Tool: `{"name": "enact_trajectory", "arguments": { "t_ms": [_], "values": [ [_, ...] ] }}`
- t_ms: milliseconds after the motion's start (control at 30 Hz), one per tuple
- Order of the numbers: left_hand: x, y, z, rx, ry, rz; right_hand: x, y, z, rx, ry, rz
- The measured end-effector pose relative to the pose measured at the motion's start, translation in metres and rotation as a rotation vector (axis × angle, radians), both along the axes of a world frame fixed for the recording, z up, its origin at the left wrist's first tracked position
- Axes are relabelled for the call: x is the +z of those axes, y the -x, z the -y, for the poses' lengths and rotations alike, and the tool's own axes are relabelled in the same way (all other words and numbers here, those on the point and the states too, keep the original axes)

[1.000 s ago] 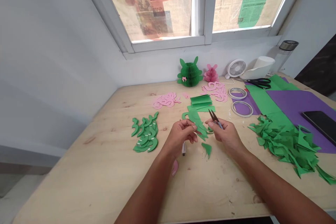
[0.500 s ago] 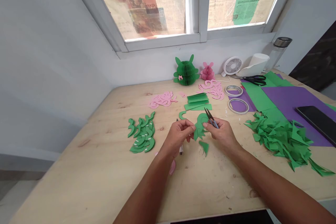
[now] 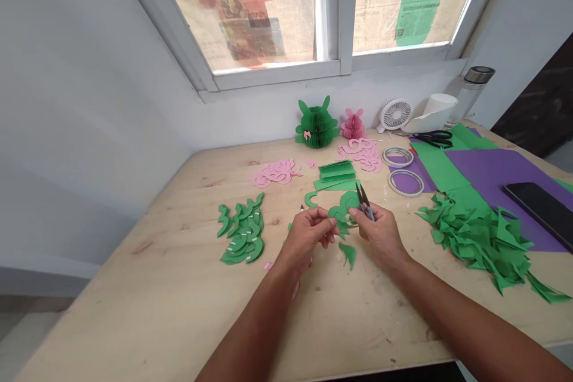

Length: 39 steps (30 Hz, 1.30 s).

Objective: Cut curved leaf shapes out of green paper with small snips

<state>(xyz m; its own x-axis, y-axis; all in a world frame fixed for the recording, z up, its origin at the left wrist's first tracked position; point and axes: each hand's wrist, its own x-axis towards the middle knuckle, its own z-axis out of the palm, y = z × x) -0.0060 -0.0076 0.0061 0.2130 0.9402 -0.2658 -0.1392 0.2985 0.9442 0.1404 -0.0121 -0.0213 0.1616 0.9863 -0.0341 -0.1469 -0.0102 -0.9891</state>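
My left hand [image 3: 307, 239] clamps a curved green paper cutout [image 3: 342, 212] in the air above the wooden surface [image 3: 134, 292], while my right hand [image 3: 380, 236] closes on small snips [image 3: 364, 206], blades pointing up just beside the paper. A green paper scrap [image 3: 348, 254] lies on the wood below. Green paper crescents [image 3: 242, 233] sit in a heap to the left, pink paper cutouts [image 3: 275, 173] lie beyond, and a pile of green offcuts [image 3: 474, 236] spills onto purple card [image 3: 492, 167] at right.
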Motion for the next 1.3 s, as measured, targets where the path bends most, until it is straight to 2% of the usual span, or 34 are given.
{"name": "enact_trajectory", "arguments": {
  "t_ms": [200,400,633,733,900,1300],
  "values": [
    [-0.001,0.002,-0.003,0.146,-0.014,0.032,0.005,0.0,0.002,0.002,-0.006,0.019],
    [0.005,0.006,-0.005,0.241,-0.027,0.09,0.012,-0.001,0.007,0.196,-0.028,0.043],
    [0.007,0.007,-0.006,0.308,-0.034,0.145,0.005,0.002,0.006,0.356,0.063,0.131],
    [0.007,0.007,-0.006,0.309,-0.025,0.174,0.004,0.003,0.007,0.381,0.114,0.115],
    [0.007,0.006,-0.006,0.252,-0.008,0.177,0.005,0.005,0.008,0.377,0.093,0.124],
    [0.005,0.005,-0.006,0.245,0.03,0.22,-0.003,0.006,0.005,0.378,0.144,0.081]
  ]
}}
